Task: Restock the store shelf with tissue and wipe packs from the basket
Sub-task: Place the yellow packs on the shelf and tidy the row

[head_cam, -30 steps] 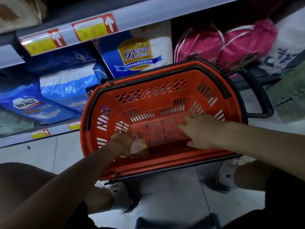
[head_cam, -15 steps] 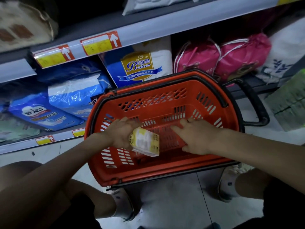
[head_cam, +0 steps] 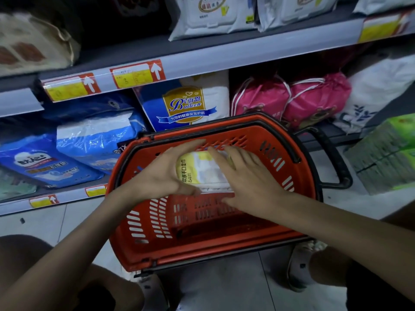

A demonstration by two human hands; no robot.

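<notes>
A red plastic basket [head_cam: 143,223] with black handles stands on the floor in front of the shelf. Above its far side a yellow-and-white wipe pack [head_cam: 197,170] is held between both hands. My left hand [head_cam: 166,173] grips the pack's left end, fingers over the top and thumb below. My right hand [head_cam: 247,178] holds the right side, fingers spread across the pack's face and thumb under its lower edge. White wipe packs [head_cam: 208,12] of the same kind stand on the upper shelf [head_cam: 224,57].
The lower shelf holds blue packs [head_cam: 94,135], a blue-and-white Baileen pack [head_cam: 186,104] and pink drawstring bags [head_cam: 292,102]. Green tissue bundles [head_cam: 386,158] are stacked at the right. My knees and shoes flank the basket on the tiled floor [head_cam: 224,288].
My left hand lifted the wipe pack from the basket bottom up to its far rim. My right hand left the basket floor and took hold of the pack's right side.
</notes>
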